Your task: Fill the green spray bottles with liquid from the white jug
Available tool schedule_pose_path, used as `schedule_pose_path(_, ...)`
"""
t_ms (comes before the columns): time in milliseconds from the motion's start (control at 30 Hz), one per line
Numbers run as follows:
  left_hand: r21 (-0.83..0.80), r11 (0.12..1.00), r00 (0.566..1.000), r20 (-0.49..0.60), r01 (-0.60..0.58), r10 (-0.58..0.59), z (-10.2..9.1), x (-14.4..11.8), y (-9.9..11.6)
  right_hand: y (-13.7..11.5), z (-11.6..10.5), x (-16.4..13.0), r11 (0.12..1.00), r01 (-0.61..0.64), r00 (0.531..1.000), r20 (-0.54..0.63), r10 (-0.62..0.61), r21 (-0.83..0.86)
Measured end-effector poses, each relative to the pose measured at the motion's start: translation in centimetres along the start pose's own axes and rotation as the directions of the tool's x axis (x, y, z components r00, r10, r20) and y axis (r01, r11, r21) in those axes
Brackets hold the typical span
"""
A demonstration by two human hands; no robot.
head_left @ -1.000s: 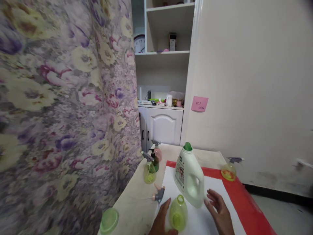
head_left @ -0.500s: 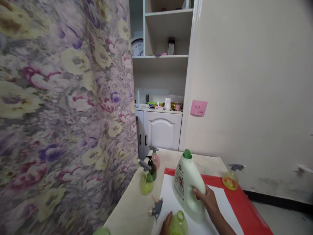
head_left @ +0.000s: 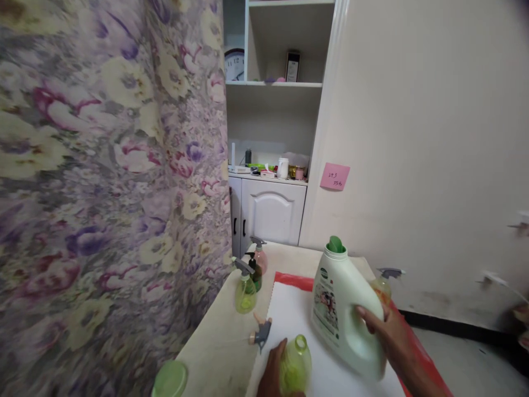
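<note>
Fingers of the right hand wrap the tilted white jug above the bench, left hand cupping the open green bottle — 1 slip and the heavy jug tips it over.

Smooth white plastic jug, translucent green plastic bottle, floral cloth curtain.
</note>
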State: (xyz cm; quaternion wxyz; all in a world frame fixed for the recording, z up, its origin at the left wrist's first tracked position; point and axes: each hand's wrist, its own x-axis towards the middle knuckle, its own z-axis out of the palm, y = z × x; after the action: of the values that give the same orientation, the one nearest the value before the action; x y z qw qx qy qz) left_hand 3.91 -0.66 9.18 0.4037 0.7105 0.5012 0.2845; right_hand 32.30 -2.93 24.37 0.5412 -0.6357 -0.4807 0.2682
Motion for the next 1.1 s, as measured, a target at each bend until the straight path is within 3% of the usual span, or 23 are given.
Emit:
schedule_pose_path(200,0.006,1.0,0.999,-0.043,0.004,-0.003,0.0,-0.9,1.8,-0.6,-5.3,-2.8,0.987,-0.152,0.982,0.105,0.156,-0.046)
schedule_pose_path(333,0.005,1.0,0.995,-0.096,0.009,-0.009,0.2,-0.7,1.9,-0.9,-7.2,-4.4,0.983,-0.159,0.977,0.132,0.17,-0.095)
schedule_pose_path(467,-0.006,0.999,0.993,-0.109,0.043,-0.043,0.3,-0.1,2.2,-0.9,-8.3,-4.9,0.972,-0.172,0.946,0.249,0.208,-0.159)
schedule_pose_path(567,-0.013,0.998,0.993,-0.1,0.063,-0.064,0.3,0.0,2.4,-1.0,-8.6,-5.0,0.969,-0.155,0.916,0.34,0.215,-0.195)
schedule_pose_path(767,-0.049,0.999,0.984,-0.179,0.016,-0.025,0.2,-0.4,1.7,-2.2,-7.6,-5.8,0.986,-0.131,0.834,0.526,0.166,-0.103)
schedule_pose_path(933,-0.113,0.992,0.96,-0.279,-0.064,0.03,-1.1,-0.7,1.5,-3.6,-6.8,-6.3,0.979,-0.132,0.816,0.544,0.195,-0.153)
schedule_pose_path(1100,-0.172,0.963,0.934,-0.326,-0.209,0.145,-3.3,-0.2,3.9,-6.1,-6.3,-6.7,0.975,-0.097,0.791,0.579,0.198,-0.201)
